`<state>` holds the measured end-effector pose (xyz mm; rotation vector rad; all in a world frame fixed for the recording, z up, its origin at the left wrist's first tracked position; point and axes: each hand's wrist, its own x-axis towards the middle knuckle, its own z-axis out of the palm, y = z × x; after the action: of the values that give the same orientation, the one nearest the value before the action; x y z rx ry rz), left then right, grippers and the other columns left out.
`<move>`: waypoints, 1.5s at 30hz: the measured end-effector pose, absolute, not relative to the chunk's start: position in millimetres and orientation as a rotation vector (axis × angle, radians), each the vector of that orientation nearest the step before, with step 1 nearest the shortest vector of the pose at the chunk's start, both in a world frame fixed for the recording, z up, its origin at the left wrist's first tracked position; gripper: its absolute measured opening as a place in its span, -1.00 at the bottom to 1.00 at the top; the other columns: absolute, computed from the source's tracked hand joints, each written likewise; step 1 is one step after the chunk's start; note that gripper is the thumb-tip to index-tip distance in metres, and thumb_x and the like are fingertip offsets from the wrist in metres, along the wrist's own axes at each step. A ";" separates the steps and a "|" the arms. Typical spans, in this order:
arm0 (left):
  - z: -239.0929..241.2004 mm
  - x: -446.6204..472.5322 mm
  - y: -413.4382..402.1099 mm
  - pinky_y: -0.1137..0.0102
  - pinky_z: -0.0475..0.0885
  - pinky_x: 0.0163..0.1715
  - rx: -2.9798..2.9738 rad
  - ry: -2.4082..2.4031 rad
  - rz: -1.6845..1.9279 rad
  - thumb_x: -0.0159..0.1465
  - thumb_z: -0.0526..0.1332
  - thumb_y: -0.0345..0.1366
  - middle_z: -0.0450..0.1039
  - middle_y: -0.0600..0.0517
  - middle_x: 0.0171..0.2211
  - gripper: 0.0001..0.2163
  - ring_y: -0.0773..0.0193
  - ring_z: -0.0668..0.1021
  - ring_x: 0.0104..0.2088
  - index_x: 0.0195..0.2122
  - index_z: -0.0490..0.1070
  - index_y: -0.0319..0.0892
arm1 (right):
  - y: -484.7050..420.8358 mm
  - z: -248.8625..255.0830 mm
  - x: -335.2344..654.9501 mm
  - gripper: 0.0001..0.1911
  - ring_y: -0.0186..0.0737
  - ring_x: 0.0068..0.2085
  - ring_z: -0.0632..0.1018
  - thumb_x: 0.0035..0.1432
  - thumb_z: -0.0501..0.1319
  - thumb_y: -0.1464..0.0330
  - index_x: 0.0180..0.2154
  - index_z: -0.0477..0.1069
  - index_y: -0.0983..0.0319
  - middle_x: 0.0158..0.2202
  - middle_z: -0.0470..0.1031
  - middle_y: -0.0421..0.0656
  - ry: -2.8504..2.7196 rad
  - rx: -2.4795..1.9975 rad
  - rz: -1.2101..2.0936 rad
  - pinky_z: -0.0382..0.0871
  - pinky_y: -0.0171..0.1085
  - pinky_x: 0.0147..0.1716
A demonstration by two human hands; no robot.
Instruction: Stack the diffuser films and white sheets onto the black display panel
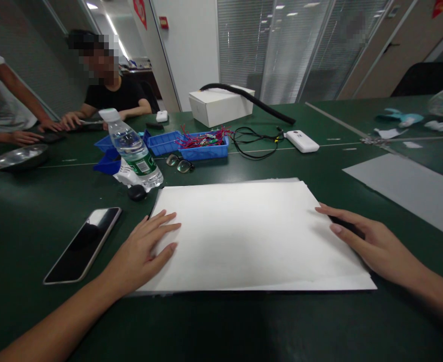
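A stack of large white paper sheets (244, 231) lies flat on the green table in front of me, its edges slightly uneven. My left hand (148, 249) rests on the stack's left edge with the fingers spread. At the right edge, my right hand (364, 239) has its thumb and fingers apart, the fingertips touching the side of the sheets; its other fingers are partly hidden. Left of the stack a smartphone (83, 246) lies with its dark screen up. Beyond my left hand stands a tilted-looking water bottle (134, 151) with a green label, beside a small black round object (137, 192).
Eyeglasses (179, 163), blue trays (204, 151) with red wires, a black cable (257, 146) and a white device (301, 141) lie beyond the stack. Farther back is a white box (221, 105) with a black tube. A grey sheet (406, 186) lies right. Two people are at the far left.
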<state>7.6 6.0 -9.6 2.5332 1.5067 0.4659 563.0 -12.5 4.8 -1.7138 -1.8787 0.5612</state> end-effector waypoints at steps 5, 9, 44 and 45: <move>-10.8 6.9 7.1 -0.29 0.17 0.48 2.541 1.503 0.472 0.51 0.17 0.04 0.36 -0.09 0.48 -0.55 -0.16 0.33 0.52 0.34 0.48 0.05 | -10.8 4.6 562.0 -0.25 0.17 0.21 0.60 0.40 0.14 -0.27 0.33 0.53 0.04 0.32 0.46 -0.11 -1.884 -1.771 0.493 0.62 0.15 0.16; -9.5 6.8 7.1 -0.28 0.18 0.48 2.553 1.512 0.465 0.52 0.16 0.05 0.37 -0.09 0.48 -0.55 -0.15 0.33 0.52 0.33 0.48 0.04 | -9.8 -1.1 560.8 -0.23 0.19 0.24 0.57 0.43 0.10 -0.24 0.36 0.49 0.12 0.37 0.40 -0.06 -2.047 -1.781 0.271 0.52 0.25 0.26; 7.3 15.6 0.8 -0.36 0.00 0.50 2.368 1.429 0.537 0.50 0.19 0.05 0.34 -0.07 0.49 -0.59 -0.21 0.25 0.55 0.30 0.52 0.10 | -2.7 3.7 565.9 -0.50 0.16 0.31 0.52 0.12 0.47 0.21 0.12 0.63 0.01 0.31 0.47 -0.10 -1.183 -1.389 1.014 0.62 -0.06 0.18; 7.7 15.3 1.0 -0.36 0.01 0.49 2.365 1.430 0.538 0.50 0.19 0.05 0.34 -0.07 0.49 -0.59 -0.22 0.26 0.54 0.29 0.52 0.09 | -3.2 5.2 565.2 -0.49 0.16 0.31 0.52 0.11 0.48 0.20 0.12 0.62 0.02 0.32 0.46 -0.09 -1.192 -1.403 0.986 0.65 -0.09 0.13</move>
<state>15.3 1.0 7.7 2.3653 1.4297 0.5380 565.2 -3.2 5.2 -1.4031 -1.1923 0.9856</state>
